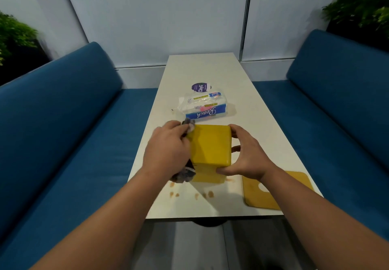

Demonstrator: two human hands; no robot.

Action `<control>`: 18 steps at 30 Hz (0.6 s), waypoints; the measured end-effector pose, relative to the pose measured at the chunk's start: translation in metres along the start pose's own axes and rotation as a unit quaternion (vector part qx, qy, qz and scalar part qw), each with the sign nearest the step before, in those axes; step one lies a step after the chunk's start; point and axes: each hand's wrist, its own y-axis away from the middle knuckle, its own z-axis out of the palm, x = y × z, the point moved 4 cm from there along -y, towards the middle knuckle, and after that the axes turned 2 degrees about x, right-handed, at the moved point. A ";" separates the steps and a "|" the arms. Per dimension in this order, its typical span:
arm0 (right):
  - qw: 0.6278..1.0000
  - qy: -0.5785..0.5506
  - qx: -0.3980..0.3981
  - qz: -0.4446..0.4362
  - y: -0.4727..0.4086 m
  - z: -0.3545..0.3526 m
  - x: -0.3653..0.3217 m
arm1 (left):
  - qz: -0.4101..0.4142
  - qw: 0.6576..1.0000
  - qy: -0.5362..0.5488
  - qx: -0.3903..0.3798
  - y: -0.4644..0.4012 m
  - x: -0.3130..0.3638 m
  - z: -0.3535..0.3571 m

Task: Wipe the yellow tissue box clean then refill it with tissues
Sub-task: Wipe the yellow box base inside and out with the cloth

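The yellow tissue box stands on the white table, its closed face turned up. My right hand grips its right side, thumb on the near edge and fingers over the far corner. My left hand holds a crumpled grey cloth against the box's left side; cloth ends stick out above and below the hand. The box's flat yellow lid, with an oval slot, lies on the table at the near right. A blue and white pack of tissues lies beyond the box.
Several small orange-brown stains dot the table near its front edge. A round purple sticker sits behind the tissue pack. Blue bench seats flank the table on both sides, with plants in the far corners.
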 end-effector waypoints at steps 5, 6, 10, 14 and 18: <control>0.996 0.058 -0.063 -0.013 0.000 -0.008 -0.010 | -0.103 0.983 0.149 -0.010 0.008 -0.007 -0.001; 0.991 0.100 -0.082 -0.022 -0.002 -0.010 -0.016 | -0.112 0.979 0.169 -0.011 0.009 -0.008 -0.001; 0.924 0.353 -0.137 -0.058 -0.016 -0.003 -0.061 | -0.123 0.971 0.202 -0.010 0.012 -0.011 0.000; 0.876 0.454 -0.131 -0.095 -0.026 0.031 -0.096 | -0.115 0.969 0.218 -0.002 0.013 -0.009 0.001; 0.898 0.417 -0.121 -0.077 -0.026 0.019 -0.096 | -0.106 0.963 0.244 0.040 0.020 -0.016 -0.009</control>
